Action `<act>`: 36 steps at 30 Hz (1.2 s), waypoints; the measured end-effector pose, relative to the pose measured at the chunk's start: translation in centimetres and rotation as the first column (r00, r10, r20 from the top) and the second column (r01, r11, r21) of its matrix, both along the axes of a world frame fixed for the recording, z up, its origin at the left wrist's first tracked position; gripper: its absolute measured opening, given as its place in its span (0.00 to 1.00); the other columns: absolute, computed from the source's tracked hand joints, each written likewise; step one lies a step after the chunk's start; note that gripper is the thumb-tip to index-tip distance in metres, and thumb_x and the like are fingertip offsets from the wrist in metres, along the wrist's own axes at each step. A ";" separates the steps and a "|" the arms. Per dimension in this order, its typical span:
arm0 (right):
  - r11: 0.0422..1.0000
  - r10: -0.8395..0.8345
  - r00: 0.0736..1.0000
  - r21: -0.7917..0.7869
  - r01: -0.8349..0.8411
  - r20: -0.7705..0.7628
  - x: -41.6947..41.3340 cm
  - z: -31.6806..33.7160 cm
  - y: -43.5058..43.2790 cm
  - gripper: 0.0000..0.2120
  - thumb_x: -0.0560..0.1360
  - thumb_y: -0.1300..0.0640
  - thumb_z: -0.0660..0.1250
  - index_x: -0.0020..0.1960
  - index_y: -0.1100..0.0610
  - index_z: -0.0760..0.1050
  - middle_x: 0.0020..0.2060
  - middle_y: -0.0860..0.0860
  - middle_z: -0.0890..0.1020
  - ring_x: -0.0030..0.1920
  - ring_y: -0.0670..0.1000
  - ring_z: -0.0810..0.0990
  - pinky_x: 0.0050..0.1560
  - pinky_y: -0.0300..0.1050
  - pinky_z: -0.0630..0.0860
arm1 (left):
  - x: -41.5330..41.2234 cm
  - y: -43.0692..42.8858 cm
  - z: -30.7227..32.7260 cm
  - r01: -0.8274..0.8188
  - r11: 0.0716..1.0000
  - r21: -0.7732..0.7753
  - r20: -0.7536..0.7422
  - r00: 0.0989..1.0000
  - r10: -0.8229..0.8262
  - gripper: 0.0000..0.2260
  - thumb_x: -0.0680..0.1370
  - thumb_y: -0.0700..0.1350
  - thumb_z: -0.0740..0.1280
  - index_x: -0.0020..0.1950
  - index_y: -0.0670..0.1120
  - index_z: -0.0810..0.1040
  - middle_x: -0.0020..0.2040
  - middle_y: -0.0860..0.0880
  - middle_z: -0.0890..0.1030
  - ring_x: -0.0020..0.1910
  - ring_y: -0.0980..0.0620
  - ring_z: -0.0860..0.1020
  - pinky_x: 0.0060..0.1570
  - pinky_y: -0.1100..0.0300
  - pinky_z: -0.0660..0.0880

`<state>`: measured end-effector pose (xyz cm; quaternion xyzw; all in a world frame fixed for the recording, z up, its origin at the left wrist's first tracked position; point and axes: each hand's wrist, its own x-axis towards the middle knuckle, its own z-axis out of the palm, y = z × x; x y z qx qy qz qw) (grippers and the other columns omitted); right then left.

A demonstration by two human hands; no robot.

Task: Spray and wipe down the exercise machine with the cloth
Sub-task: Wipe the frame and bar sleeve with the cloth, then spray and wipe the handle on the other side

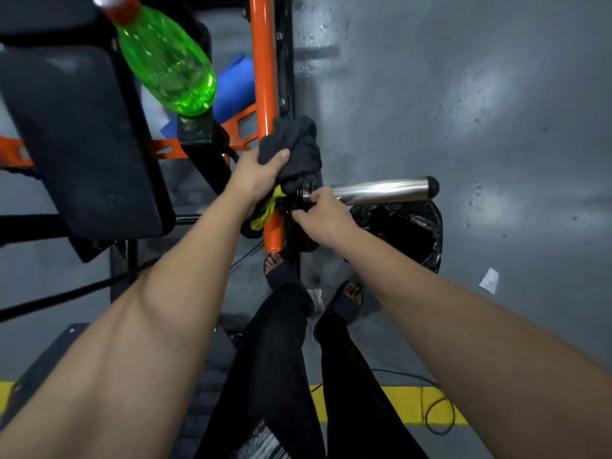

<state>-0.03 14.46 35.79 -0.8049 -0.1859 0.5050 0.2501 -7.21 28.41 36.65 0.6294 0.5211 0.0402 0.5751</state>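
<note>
Now: left hand (261,175) grips cloth (298,149) | right hand (326,221) pinches steel peg (381,190) | bin (414,236) likely beneath

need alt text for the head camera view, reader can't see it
Seen from above, a person's left hand grips a dark cloth against the exercise machine's orange bar, while the right hand pinches the base of a steel peg. A green spray bottle stands on the frame.

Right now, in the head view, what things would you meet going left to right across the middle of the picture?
In order: black pad → dark cloth → steel bar → paper scrap.
</note>
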 end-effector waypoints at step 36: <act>0.749 -0.097 0.949 0.650 -0.128 0.299 -1.8 39.8 12.2 0.14 0.75 0.51 0.71 0.59 0.47 0.73 0.52 0.45 0.83 0.54 0.49 0.82 0.61 0.51 0.78 | -5.5 6.4 37.1 -0.531 0.788 -0.312 0.405 0.676 0.616 0.31 0.74 0.63 0.62 0.68 0.44 0.78 0.60 0.40 0.84 0.57 0.39 0.83 0.60 0.44 0.80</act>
